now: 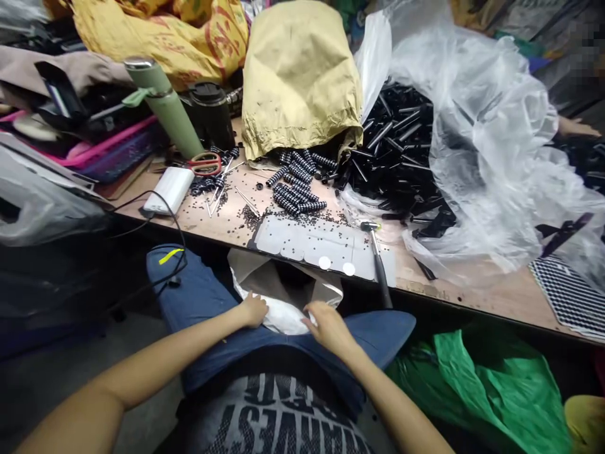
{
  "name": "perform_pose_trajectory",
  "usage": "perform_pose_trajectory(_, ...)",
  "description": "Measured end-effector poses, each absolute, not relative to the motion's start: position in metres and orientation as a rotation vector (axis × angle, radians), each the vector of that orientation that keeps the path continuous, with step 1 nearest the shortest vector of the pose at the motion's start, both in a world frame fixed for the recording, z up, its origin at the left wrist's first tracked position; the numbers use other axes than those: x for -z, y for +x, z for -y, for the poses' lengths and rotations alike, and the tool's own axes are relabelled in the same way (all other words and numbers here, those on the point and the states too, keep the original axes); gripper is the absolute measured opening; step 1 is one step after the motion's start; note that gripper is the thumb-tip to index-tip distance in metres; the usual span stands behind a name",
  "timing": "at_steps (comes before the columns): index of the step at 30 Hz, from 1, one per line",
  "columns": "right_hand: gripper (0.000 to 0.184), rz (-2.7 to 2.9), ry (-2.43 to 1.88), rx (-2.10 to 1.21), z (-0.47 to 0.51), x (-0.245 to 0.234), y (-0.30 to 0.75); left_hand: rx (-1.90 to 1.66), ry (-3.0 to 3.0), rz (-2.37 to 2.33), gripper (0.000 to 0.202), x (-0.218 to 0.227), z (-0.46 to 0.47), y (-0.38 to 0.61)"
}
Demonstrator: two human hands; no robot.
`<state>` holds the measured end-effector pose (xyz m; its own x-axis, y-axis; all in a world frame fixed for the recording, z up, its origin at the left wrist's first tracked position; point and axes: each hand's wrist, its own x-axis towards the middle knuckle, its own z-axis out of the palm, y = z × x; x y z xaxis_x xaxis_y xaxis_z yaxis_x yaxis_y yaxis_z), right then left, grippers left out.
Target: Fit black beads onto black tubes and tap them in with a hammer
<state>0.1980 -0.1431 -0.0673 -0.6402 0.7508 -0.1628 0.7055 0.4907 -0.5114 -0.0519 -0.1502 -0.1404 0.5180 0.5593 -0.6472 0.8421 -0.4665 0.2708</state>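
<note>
My left hand (253, 310) and my right hand (328, 328) rest on a white and tan paper bag (283, 296) that sits open between my knees, below the table edge. Both hands grip the bag's crumpled near rim, fingers curled on it. Just above, on the wooden table (472, 284), lies a grey perforated plate (321, 243) with small holes and two white discs. A hammer (378, 258) with a black handle lies across the plate's right end. Ribbed black cylinders (295, 183) are heaped behind the plate.
A tan paper sack (300, 75) stands at the back, spilling parts. A clear plastic sheet (472, 126) holds a heap of black tubes (401, 151). At left stand a green flask (165, 104), a black mug (210, 113), scissors (205, 164) and a white power bank (170, 189). A green bag (482, 384) lies under the table.
</note>
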Motion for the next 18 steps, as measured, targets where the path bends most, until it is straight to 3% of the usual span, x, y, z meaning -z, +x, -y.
perform_pose_trajectory(5, 0.029, 2.685, -1.461, -1.09, 0.171, 0.106, 0.154, 0.438, 2.368, -1.111, 0.011, 0.148, 0.148, -0.061)
perform_pose_trajectory(9, 0.044, 2.768, -1.711, -0.789, 0.173, 0.115, 0.134, 0.033, 2.473, -1.385, 0.02, 0.139, 0.139, -0.054)
perform_pose_trajectory(13, 0.019, 2.799, -1.816, -0.526, 0.157, 0.108, 0.14, -0.241, 2.435, -1.627, 0.026, 0.117, 0.127, -0.063)
perform_pose_trajectory(18, 0.023, 2.825, -1.534, -0.372, 0.133, 0.086, 0.18, -0.437, 2.517, -1.612, 0.025, 0.098, 0.143, -0.072)
